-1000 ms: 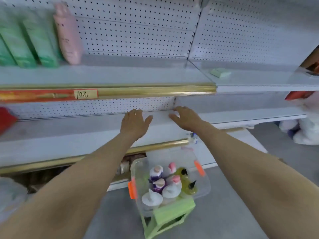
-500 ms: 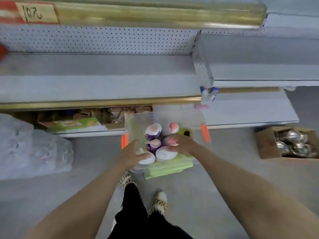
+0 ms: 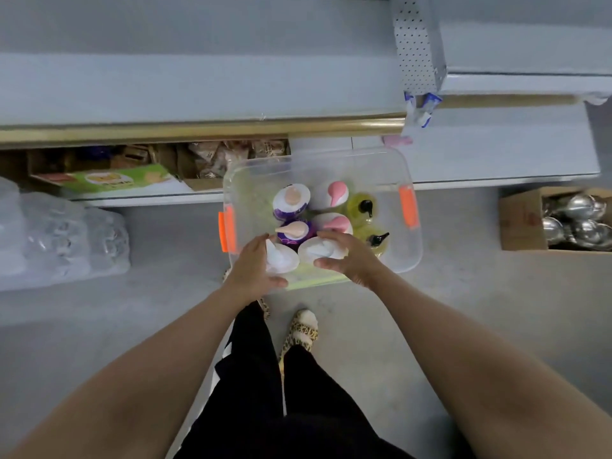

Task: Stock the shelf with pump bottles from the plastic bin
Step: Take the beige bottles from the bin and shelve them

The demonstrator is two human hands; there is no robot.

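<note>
- I see the clear plastic bin with orange side latches [image 3: 409, 207] sitting on the grey floor [image 3: 430, 326], right in front of the grey metal shelf with a gold front strip [image 3: 198, 91]
- Inside the bin, upright pump bottles are packed close together: two white bottles with white pumps at the near side, two purple-labelled bottles with pale peach pumps behind them, two with pink pumps, and two yellow-green bottles with black pumps toward the right
- My left hand [image 3: 253, 263] is down in the near left corner of the bin, fingers curled round the left white pump bottle [image 3: 281, 258], thumb underneath at the near edge; it looks like a grip in the making, though I cannot tell if it has fully closed
- My right hand [image 3: 351, 256] cups the right white pump bottle [image 3: 319, 250], fingers spread over its far side and thumb on the near side, partly open, touching the bottle
- The broad grey shelf above holds no bottles in the part I can see
- Under the shelf lie cardboard boxes of wrapped goods and a flat green printed carton [image 3: 109, 178]
- A brown cardboard box of shiny silver items [image 3: 520, 220] stands on the floor to the right; bundles in clear plastic wrap [image 3: 59, 233] sit to the left
</note>
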